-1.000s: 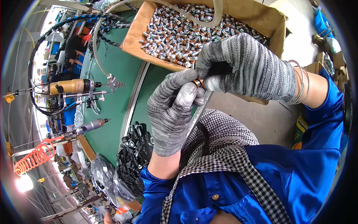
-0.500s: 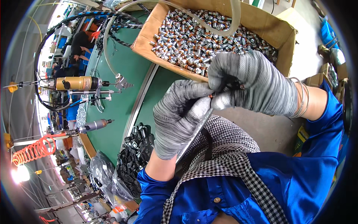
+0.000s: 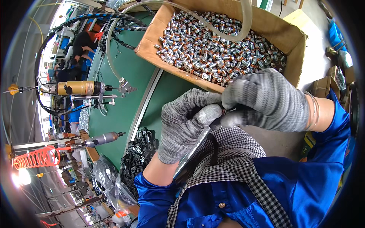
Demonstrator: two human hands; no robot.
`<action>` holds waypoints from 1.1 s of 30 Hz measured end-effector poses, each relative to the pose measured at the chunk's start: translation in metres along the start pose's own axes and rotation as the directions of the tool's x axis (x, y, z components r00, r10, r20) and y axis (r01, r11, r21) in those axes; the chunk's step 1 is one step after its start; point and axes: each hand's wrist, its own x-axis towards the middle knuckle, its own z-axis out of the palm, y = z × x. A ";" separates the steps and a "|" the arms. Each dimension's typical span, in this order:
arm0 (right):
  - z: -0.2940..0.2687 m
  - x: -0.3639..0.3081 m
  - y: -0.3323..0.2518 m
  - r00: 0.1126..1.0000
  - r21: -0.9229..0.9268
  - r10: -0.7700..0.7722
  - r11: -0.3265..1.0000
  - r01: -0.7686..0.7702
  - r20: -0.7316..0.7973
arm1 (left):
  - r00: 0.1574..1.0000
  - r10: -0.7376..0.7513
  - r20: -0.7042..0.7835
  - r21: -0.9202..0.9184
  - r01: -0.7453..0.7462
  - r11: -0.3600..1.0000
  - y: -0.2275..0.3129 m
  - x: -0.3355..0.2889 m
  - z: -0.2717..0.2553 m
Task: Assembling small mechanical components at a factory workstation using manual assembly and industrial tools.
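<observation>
My left hand [image 3: 186, 123], in a grey striped knit glove, is closed with thumb and index finger pinched together. My right hand [image 3: 270, 102], gloved alike and slightly blurred, meets it fingertip to fingertip in front of my chest. Between the fingertips sits a small dark part [image 3: 216, 124], mostly covered by the gloves, so its kind cannot be made out. Just beyond both hands stands an open cardboard box [image 3: 182, 75] heaped with small silver metal fittings [image 3: 213, 49] that carry orange-brown rings.
A gold-bodied power driver [image 3: 80, 87] and a grey one [image 3: 104, 139] hang at the left over the green table [image 3: 129, 81]. Black plastic parts [image 3: 138, 152] lie piled beside my left forearm. A clear hose [image 3: 243, 30] loops over the box. Farther left, another person bends over.
Both hands have shifted slightly down and to the right, still together. My right fingers have changed their grip, and the orange ring seen between the fingertips is now mostly covered.
</observation>
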 end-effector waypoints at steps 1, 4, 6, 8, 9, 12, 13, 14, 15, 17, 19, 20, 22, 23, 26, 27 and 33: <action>-0.003 -0.002 -0.004 0.998 -0.015 0.060 0.998 -0.059 0.036 | 1.000 0.002 0.004 0.000 -0.002 1.000 0.002 0.002 -0.004; -0.009 -0.025 0.001 0.991 0.015 0.089 0.996 -0.088 -0.102 | 0.986 0.164 -0.039 0.173 -0.155 0.973 0.010 0.016 -0.025; -0.010 -0.034 0.000 0.979 0.093 0.143 0.987 -0.130 -0.146 | 0.941 0.160 -0.297 0.306 -0.065 0.950 0.015 0.039 -0.040; -0.008 -0.044 0.005 0.963 -0.111 0.137 0.980 -0.166 -0.230 | 0.921 0.174 -0.348 0.503 0.027 0.864 0.015 0.069 -0.065; -0.002 -0.051 0.008 0.950 -0.252 0.017 0.963 -0.099 -0.311 | 0.944 0.213 -0.252 0.582 -0.028 0.813 0.008 0.087 -0.079; 0.006 -0.053 0.008 0.913 -0.295 -0.021 0.949 -0.110 -0.407 | 0.990 0.083 -0.116 0.820 0.048 0.570 -0.001 0.127 -0.093; 0.011 -0.054 0.008 0.876 -0.269 -0.049 0.959 -0.094 -0.479 | 0.996 0.074 -0.057 0.841 0.008 0.541 -0.012 0.141 -0.098; 0.013 -0.055 0.008 0.876 -0.272 -0.045 0.957 -0.100 -0.481 | 0.998 0.062 0.005 0.857 -0.036 0.514 -0.020 0.154 -0.101; 0.016 -0.058 0.011 0.807 -0.234 -0.056 0.967 -0.103 -0.587 | 1.000 -0.002 0.025 0.904 -0.022 0.426 -0.022 0.165 -0.093; 0.021 -0.068 0.015 0.726 -0.231 -0.034 0.957 -0.174 -0.687 | 0.996 -0.004 0.087 0.939 -0.081 0.334 -0.029 0.181 -0.085; 0.017 -0.070 0.012 0.758 -0.281 -0.022 0.935 -0.216 -0.652 | 0.987 -0.043 0.155 0.966 -0.143 0.215 -0.034 0.195 -0.081; 0.015 -0.070 0.012 0.787 -0.332 -0.009 0.910 -0.249 -0.616 | 0.982 -0.042 0.186 0.965 -0.174 0.194 -0.036 0.198 -0.080; 0.016 -0.071 0.012 0.782 -0.320 -0.008 0.915 -0.245 -0.623 | 0.977 -0.155 0.144 0.959 -0.099 0.266 -0.040 0.204 -0.079; 0.017 -0.071 0.011 0.778 -0.308 -0.008 0.921 -0.239 -0.628 | 0.975 -0.156 0.158 0.959 -0.114 0.259 -0.045 0.206 -0.081; 0.022 -0.071 0.012 0.739 -0.284 -0.028 0.933 -0.223 -0.673 | 0.973 -0.155 0.174 0.968 -0.140 0.206 -0.051 0.209 -0.082; 0.021 -0.071 0.013 0.737 -0.275 -0.014 0.933 -0.234 -0.675 | 0.971 -0.156 0.183 0.968 -0.151 0.199 -0.050 0.211 -0.079; 0.015 -0.073 0.013 0.797 -0.350 -0.048 0.913 -0.210 -0.602 | 0.929 -0.083 0.362 0.932 -0.357 0.064 -0.048 0.214 -0.084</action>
